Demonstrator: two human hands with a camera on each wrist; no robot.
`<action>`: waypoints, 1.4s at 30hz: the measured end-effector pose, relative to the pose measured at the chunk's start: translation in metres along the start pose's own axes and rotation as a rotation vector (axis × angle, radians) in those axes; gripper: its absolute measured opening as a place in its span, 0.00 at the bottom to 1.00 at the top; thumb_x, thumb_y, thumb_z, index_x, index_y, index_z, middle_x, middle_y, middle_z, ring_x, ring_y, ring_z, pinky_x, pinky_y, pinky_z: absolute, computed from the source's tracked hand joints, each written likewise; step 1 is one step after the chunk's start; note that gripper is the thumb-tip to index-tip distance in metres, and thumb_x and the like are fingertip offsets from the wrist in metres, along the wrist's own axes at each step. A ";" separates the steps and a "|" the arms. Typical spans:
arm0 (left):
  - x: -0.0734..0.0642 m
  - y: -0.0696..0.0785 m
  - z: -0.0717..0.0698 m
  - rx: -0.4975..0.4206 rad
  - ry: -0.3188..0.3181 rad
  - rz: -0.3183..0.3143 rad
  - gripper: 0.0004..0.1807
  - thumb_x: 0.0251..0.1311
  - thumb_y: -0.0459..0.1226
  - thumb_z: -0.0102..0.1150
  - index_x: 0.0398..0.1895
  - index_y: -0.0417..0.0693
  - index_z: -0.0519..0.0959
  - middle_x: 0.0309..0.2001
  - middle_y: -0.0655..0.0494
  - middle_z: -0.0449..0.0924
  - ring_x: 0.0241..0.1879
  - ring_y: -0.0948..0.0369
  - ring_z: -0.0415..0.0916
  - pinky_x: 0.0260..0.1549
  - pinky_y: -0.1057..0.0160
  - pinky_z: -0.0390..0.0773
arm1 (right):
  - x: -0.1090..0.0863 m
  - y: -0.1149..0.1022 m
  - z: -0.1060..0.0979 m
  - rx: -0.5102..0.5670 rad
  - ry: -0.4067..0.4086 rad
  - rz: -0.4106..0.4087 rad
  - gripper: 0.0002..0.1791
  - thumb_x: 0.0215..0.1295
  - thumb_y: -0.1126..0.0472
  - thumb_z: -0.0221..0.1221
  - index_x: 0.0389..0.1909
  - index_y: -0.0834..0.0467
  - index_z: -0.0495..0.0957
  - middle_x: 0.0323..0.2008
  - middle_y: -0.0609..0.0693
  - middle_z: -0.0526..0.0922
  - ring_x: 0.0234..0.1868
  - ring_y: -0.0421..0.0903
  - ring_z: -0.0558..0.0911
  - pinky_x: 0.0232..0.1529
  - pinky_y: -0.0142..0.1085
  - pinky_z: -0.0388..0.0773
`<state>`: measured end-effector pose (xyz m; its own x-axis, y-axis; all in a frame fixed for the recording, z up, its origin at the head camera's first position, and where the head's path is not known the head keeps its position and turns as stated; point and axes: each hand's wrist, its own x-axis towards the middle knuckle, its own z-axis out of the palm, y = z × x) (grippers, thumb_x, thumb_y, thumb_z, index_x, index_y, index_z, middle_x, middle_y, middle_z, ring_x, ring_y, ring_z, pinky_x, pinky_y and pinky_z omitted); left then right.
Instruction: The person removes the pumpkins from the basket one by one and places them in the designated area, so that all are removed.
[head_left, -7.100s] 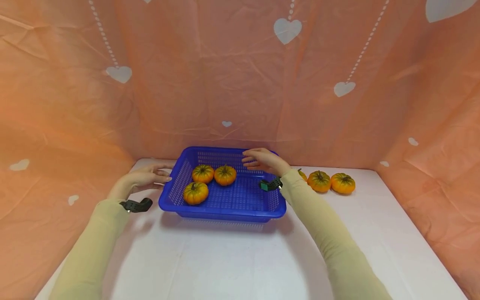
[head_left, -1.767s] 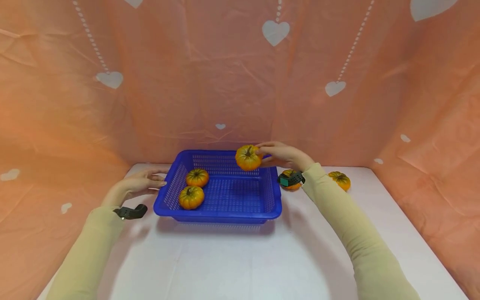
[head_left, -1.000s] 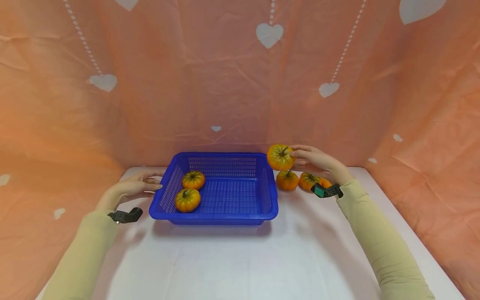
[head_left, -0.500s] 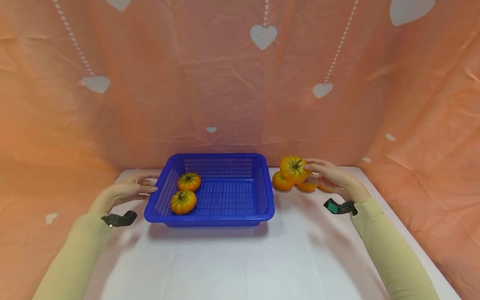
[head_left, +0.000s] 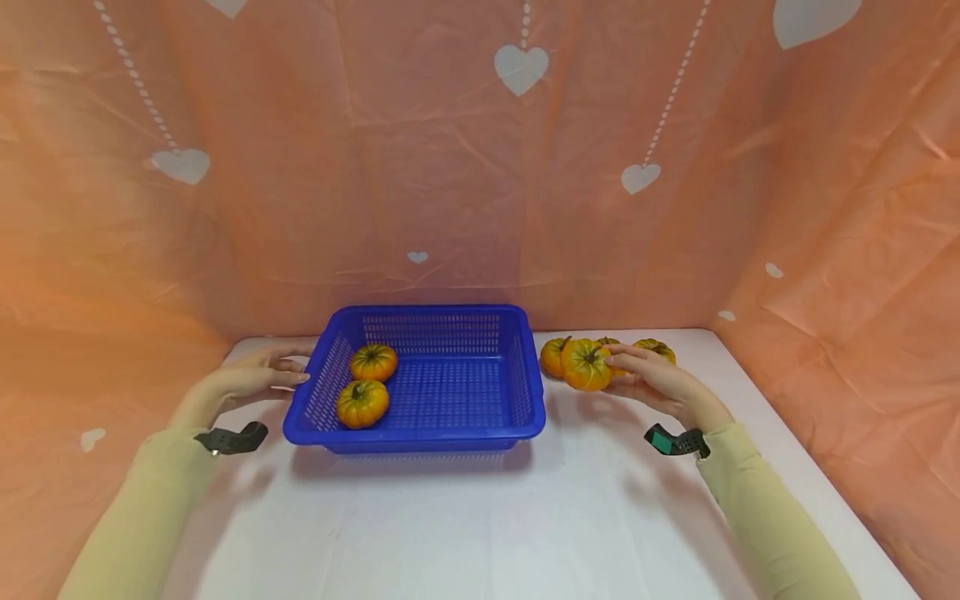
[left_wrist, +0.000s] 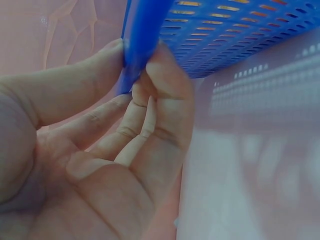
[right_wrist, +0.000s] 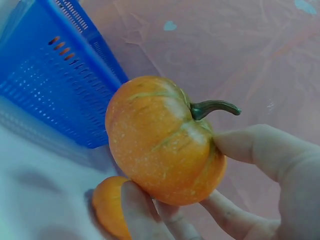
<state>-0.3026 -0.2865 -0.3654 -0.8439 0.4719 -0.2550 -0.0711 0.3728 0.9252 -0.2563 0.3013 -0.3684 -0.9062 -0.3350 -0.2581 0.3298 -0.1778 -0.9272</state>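
Observation:
My left hand (head_left: 243, 383) holds the left rim of a blue plastic basket (head_left: 412, 439); in the left wrist view its thumb and fingers (left_wrist: 167, 85) pinch the rim from both sides. Two small orange-green pumpkins, one at the back (head_left: 373, 362) and one nearer (head_left: 362, 404), sit in the basket's left part. Right of the basket, my right hand (head_left: 663, 387) grips another pumpkin (head_left: 587, 365) between thumb and fingers, its dark stem (right_wrist: 215, 107) pointing right in the right wrist view. Behind it more pumpkins stand on the table, partly hidden by it and the hand.
The standing pumpkins form a row, from one by the basket (head_left: 551, 357) to one at the right (head_left: 656, 346). A white table (head_left: 420, 533) carries everything. An orange curtain with white hearts (head_left: 450, 208) closes off the back and sides.
My right hand has taken a pumpkin from the basket, carried it right over the rim and lowered it before the row. The left hand stays at the rim. The view has shifted slightly.

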 end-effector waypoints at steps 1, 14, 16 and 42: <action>0.000 0.000 0.000 0.001 0.002 -0.002 0.35 0.67 0.32 0.53 0.70 0.28 0.48 0.51 0.40 0.75 0.45 0.53 0.78 0.46 0.54 0.79 | 0.000 0.003 0.000 -0.009 -0.003 -0.004 0.33 0.74 0.64 0.48 0.71 0.68 0.42 0.72 0.64 0.39 0.50 0.48 0.76 0.61 0.49 0.65; -0.004 0.001 0.000 0.015 0.011 -0.008 0.35 0.67 0.33 0.53 0.70 0.28 0.48 0.52 0.37 0.73 0.46 0.52 0.78 0.47 0.53 0.78 | 0.000 0.034 -0.007 -0.062 0.008 -0.008 0.33 0.75 0.64 0.44 0.70 0.74 0.39 0.70 0.67 0.41 0.47 0.47 0.77 0.54 0.40 0.74; -0.004 0.001 -0.001 0.015 0.012 -0.007 0.35 0.67 0.33 0.53 0.70 0.28 0.48 0.52 0.38 0.73 0.45 0.53 0.78 0.47 0.53 0.78 | 0.001 0.037 -0.008 -0.085 0.011 0.002 0.34 0.75 0.63 0.44 0.70 0.74 0.39 0.70 0.68 0.41 0.48 0.46 0.76 0.55 0.39 0.73; 0.000 -0.005 0.002 -0.045 0.016 0.033 0.34 0.68 0.32 0.52 0.70 0.27 0.49 0.50 0.42 0.75 0.44 0.57 0.79 0.48 0.56 0.78 | 0.016 0.058 -0.008 -0.229 0.103 0.098 0.30 0.72 0.58 0.51 0.65 0.73 0.57 0.61 0.66 0.65 0.48 0.50 0.78 0.55 0.47 0.73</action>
<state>-0.3008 -0.2869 -0.3702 -0.8548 0.4700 -0.2203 -0.0669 0.3210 0.9447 -0.2532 0.2933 -0.4288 -0.8990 -0.2423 -0.3649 0.3593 0.0684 -0.9307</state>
